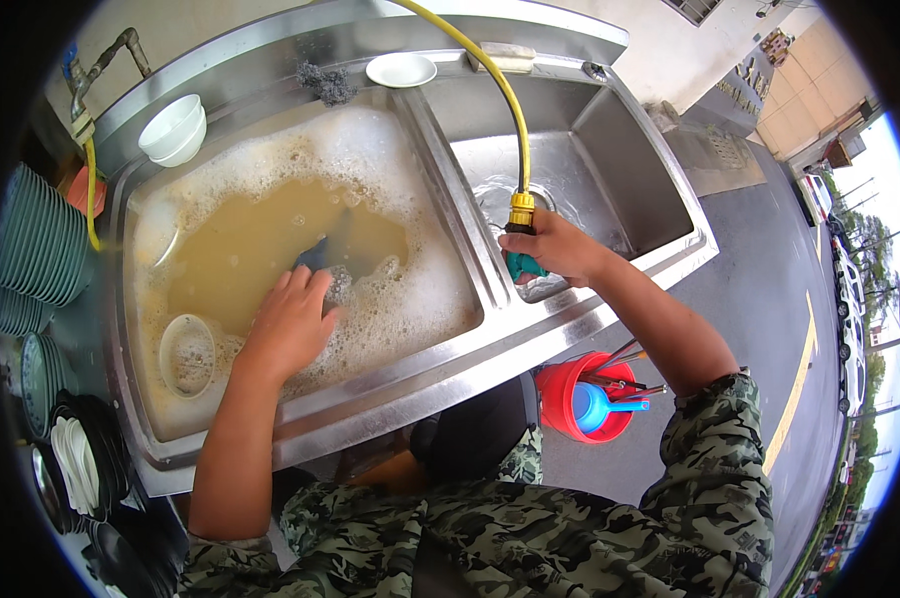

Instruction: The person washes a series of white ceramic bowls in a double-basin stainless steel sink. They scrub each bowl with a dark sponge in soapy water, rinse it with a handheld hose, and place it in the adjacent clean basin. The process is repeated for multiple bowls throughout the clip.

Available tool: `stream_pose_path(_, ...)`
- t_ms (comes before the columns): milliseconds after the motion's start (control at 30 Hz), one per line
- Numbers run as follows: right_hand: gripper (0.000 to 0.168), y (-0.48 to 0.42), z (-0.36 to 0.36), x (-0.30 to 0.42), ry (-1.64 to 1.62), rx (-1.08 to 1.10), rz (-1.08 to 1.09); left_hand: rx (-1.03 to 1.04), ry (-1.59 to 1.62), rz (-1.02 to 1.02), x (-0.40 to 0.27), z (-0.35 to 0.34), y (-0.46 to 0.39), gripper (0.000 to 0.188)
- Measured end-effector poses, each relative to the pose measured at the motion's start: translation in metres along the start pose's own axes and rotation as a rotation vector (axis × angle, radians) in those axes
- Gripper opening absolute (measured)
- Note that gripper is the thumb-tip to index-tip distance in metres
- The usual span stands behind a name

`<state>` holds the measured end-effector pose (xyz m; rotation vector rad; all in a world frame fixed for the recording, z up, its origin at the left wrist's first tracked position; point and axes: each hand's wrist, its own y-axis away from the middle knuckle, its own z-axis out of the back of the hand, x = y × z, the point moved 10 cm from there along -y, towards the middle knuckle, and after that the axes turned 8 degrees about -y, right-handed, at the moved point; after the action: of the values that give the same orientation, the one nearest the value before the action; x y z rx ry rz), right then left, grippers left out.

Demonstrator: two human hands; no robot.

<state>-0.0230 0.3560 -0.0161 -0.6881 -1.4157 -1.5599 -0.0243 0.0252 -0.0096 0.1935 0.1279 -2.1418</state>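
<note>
My right hand (562,247) grips a teal and black hose nozzle (525,263) on a yellow hose (523,134), low over the right basin (622,172) of a steel double sink, where water ripples. My left hand (289,318) is at the surface of murky, foamy water (241,232) in the left basin. A dark blue thing (312,256), partly under water, lies at its fingertips; whether the fingers hold it is unclear. A pale bowl (187,356) floats near the basin's left front corner. The submerged part of the dark thing is hidden.
White bowls (173,131), a dark scouring pad (327,82) and a white dish (401,70) rest along the sink's back ledge. Stacked green plates (42,235) and black dishes (91,448) stand at left. A red bucket (558,400) with a blue scoop (592,407) stands below the front edge.
</note>
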Motion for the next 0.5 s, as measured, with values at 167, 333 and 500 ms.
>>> stream_pose_path(167,0.032,0.028,-0.004,0.033,0.125,-0.068,0.071,-0.024,0.002,-0.010,0.000,-0.002,0.002,0.036)
stream_pose_path(333,0.041,0.063,0.006,0.041,0.588,-0.375,0.294,-0.012,0.001,-0.034,-0.003,-0.006,-0.004,0.035)
stream_pose_path(500,0.036,0.112,-0.032,0.047,0.730,-0.562,0.302,-0.015,-0.004,-0.021,0.006,-0.011,-0.005,0.036)
